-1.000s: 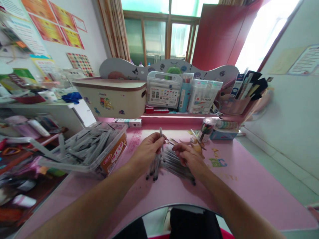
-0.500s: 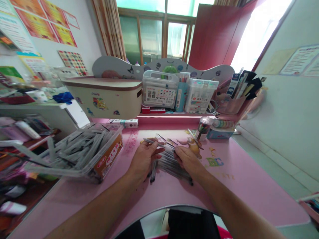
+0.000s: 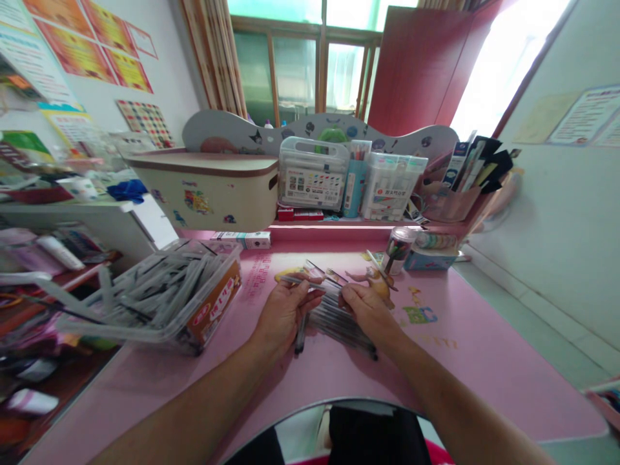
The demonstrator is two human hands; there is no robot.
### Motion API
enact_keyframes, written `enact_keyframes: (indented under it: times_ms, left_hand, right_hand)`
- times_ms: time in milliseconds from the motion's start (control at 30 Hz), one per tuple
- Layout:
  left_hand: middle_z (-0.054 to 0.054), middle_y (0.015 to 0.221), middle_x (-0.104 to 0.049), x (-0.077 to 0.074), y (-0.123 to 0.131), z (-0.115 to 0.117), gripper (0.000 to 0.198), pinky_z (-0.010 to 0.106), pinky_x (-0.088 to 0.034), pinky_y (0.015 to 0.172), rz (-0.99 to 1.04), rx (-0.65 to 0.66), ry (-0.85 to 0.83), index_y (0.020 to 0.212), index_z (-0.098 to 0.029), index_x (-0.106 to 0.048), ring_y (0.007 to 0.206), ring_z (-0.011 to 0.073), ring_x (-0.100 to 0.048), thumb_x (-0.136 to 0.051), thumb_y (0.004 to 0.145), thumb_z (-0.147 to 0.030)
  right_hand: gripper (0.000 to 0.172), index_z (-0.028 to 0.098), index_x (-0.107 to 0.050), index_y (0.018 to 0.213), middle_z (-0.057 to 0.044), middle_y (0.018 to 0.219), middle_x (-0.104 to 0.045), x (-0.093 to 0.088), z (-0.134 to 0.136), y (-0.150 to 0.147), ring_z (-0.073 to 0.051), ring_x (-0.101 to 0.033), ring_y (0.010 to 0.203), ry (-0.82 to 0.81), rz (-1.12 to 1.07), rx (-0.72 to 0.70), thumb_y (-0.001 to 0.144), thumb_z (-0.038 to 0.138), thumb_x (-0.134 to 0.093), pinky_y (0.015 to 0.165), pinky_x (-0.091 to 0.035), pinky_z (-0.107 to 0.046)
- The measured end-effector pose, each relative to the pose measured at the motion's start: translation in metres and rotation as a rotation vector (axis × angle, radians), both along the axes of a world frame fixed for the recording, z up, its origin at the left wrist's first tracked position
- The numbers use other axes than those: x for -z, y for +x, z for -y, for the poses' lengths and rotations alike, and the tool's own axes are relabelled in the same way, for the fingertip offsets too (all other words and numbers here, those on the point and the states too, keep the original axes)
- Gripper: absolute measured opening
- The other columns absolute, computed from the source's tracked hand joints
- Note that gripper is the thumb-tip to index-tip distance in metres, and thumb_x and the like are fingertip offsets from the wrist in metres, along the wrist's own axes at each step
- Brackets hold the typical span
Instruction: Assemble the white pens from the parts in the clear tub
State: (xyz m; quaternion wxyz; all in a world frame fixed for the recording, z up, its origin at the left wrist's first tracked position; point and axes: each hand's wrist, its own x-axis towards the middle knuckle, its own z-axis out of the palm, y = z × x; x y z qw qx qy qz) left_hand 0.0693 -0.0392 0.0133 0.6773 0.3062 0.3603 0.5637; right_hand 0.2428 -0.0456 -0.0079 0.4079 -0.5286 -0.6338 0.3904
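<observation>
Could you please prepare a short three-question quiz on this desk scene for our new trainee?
1. True or false: the open, rectangular clear plastic tub stands to the left of the bare left hand, which pinches a slender grey stick.

2. What stands between the clear plastic case with a carrying handle and the clear plastic marker case?

3. Fill in: the pile of slender grey, black-ended sticks lies on a smooth ____ tabletop.

Key:
1. True.
2. A slim light-blue tube of pencils.
3. Pink.
</observation>
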Motion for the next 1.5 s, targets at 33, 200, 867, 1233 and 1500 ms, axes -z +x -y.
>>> enact_keyframes:
  times_ms: [33, 200, 867, 1233, 1500]
  left_hand:
    - [0.004, 0.095, -0.073, 0.000, 0.000, 0.000, 0.020, 0.020, -0.058, 0.067, 0.003, -0.002, 0.002, 0.093, -0.018, -0.053, 0.077, 0.0120, -0.071, -0.069, 0.081, -0.018]
    - [0.003, 0.094, -0.072, 0.001, -0.002, -0.001, 0.020, 0.019, -0.058, 0.066, 0.019, -0.009, 0.015, 0.091, -0.018, -0.054, 0.077, 0.0118, -0.071, -0.070, 0.080, -0.018]
    - [0.004, 0.097, -0.072, 0.005, -0.004, -0.004, 0.017, 0.018, -0.059, 0.067, 0.009, -0.013, 0.061, 0.092, -0.017, -0.056, 0.080, 0.0132, -0.072, -0.069, 0.081, -0.019]
    - [0.005, 0.095, -0.073, 0.003, -0.003, -0.001, 0.025, 0.019, -0.059, 0.065, -0.002, -0.007, 0.084, 0.090, -0.017, -0.058, 0.079, 0.0150, -0.073, -0.077, 0.074, -0.022]
    - [0.005, 0.094, -0.073, 0.001, -0.001, 0.001, 0.027, 0.020, -0.058, 0.064, -0.010, -0.064, 0.066, 0.090, -0.017, -0.058, 0.078, 0.0156, -0.073, -0.078, 0.073, -0.023]
  right_hand:
    - [0.033, 0.020, -0.056, 0.072, 0.003, 0.061, -0.046, -0.001, 0.001, -0.001, -0.014, -0.044, 0.060, 0.022, -0.016, -0.001, 0.092, 0.045, -0.046, 0.055, -0.032, -0.025]
    - [0.022, 0.022, -0.055, 0.088, 0.003, 0.075, -0.052, -0.002, 0.001, -0.002, -0.014, -0.048, 0.066, 0.077, -0.120, 0.026, 0.086, 0.044, -0.055, 0.059, -0.037, -0.025]
    - [0.027, 0.021, -0.053, 0.075, 0.003, 0.065, -0.047, -0.005, 0.003, -0.002, -0.013, -0.044, 0.060, 0.047, -0.054, -0.008, 0.091, 0.042, -0.048, 0.054, -0.032, -0.026]
    - [0.039, 0.021, -0.054, 0.070, 0.002, 0.059, -0.048, 0.001, 0.000, -0.002, -0.014, -0.044, 0.055, 0.043, -0.038, -0.009, 0.096, 0.046, -0.038, 0.052, -0.030, -0.027]
    - [0.020, 0.020, -0.057, 0.075, 0.001, 0.067, -0.054, -0.011, 0.007, -0.006, -0.015, -0.051, 0.066, 0.217, 0.042, 0.123, 0.089, 0.033, -0.051, 0.062, -0.037, -0.027]
